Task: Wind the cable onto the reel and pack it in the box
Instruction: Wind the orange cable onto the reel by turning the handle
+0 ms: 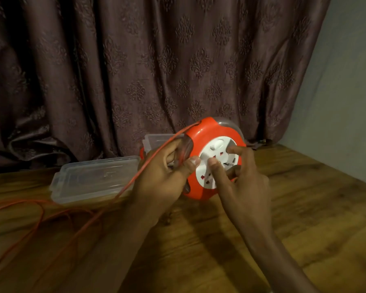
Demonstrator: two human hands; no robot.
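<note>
Our left hand [163, 176] clasps the orange reel [211, 157] by its rim above the wooden table [304, 208], our right hand [241, 180] presses spread fingers on its white face, beside the clear box [93, 178] with orange cable [40, 216] trailing left.

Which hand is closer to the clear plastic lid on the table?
Left. The left hand sits just right of the clear plastic lid; the right hand is farther right, past the reel.
</note>
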